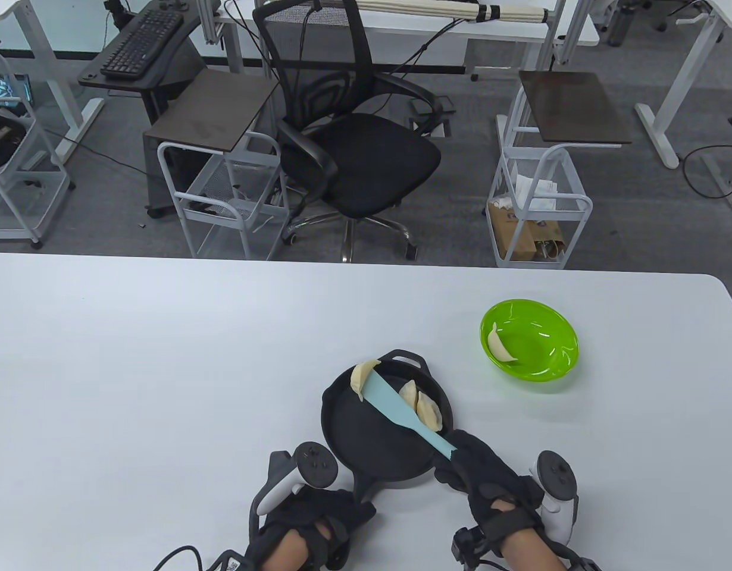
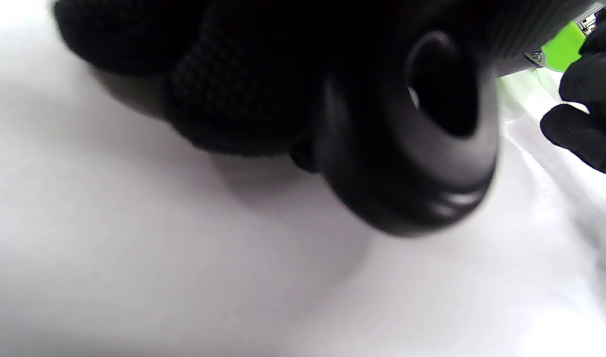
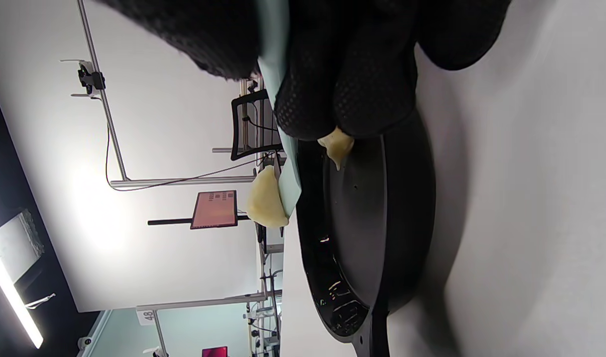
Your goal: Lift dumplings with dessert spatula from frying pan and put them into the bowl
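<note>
My R hand (image 1: 485, 476) has its fingers wrapped round the handle of the light-blue dessert spatula (image 1: 402, 410), blade angled up-left over the frying pan (image 1: 378, 440). One dumpling (image 1: 363, 378) sits at the blade tip, up by the pan's far-left rim; in the R wrist view it (image 3: 266, 197) shows pale against the room, riding the blade edge clear of the pan floor. Two more dumplings (image 1: 424, 407) lie inside the pan just right of the blade, touching each other. My L hand (image 1: 309, 523) is at the pan's handle at the near edge; the L wrist view shows gloved fingers curled by the handle end w/ its hang hole (image 2: 444, 87), so it grips that handle. The green bowl (image 1: 529, 345) stands to the upper right of the pan, apart from it, w/ one dumpling (image 1: 498, 348) already leaning on its left inner wall. All on the white table (image 1: 163, 369).
</note>
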A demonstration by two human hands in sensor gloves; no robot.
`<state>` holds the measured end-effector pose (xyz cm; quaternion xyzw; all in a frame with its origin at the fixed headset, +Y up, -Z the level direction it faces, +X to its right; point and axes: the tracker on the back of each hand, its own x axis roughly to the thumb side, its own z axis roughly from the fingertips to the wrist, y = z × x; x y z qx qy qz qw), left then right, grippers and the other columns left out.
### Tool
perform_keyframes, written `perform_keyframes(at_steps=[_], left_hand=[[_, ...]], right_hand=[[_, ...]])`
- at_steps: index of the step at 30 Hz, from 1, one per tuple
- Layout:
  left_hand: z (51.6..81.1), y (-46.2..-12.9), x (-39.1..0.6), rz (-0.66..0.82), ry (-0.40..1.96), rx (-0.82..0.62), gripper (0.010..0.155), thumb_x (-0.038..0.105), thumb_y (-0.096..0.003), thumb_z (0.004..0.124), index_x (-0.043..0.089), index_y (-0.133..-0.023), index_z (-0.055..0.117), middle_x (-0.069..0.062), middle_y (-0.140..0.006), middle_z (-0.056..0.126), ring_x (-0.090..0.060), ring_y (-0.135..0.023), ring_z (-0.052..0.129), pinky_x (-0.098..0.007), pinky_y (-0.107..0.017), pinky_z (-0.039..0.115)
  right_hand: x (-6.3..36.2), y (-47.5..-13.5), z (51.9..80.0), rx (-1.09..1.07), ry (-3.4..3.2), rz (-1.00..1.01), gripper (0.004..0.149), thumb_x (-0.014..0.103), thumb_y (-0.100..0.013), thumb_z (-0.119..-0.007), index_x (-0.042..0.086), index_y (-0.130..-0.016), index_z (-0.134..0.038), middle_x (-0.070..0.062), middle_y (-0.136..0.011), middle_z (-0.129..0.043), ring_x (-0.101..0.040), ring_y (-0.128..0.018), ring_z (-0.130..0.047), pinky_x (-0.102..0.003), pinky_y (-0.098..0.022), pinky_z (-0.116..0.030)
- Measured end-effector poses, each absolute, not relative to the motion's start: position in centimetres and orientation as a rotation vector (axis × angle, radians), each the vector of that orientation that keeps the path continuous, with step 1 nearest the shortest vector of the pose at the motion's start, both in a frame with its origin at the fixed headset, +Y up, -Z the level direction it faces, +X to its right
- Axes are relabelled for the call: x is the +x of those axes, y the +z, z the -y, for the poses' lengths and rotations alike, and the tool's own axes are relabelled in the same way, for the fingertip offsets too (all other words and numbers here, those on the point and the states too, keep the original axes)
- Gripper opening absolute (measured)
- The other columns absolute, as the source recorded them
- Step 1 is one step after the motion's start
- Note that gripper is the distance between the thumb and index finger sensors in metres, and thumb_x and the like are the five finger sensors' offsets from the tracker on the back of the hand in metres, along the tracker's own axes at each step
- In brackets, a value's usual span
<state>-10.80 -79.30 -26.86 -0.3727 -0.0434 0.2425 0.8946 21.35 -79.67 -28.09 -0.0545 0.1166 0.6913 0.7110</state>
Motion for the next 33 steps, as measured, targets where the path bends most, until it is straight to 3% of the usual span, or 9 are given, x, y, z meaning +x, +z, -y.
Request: perform_keyframes(at_steps=[33], left_hand=[[79.3, -26.9, -10.8, 0.09, 0.503, -0.773, 0.061, 0.073, -0.0445, 0.068, 0.03, -0.086, 0.082, 0.006, -0.043, 0.11, -0.019, -0.028, 0.104, -0.044, -0.033, 0.084]], right_hand=[[29.4, -29.4, 79.7, -0.358, 1.323, 0.081, 0.057, 0.03, -0.058, -0.069, 0.011, -0.108, -0.049, -0.021, -0.099, -0.071, -0.048, -0.085, -0.076, -0.068, -0.07, -0.051]])
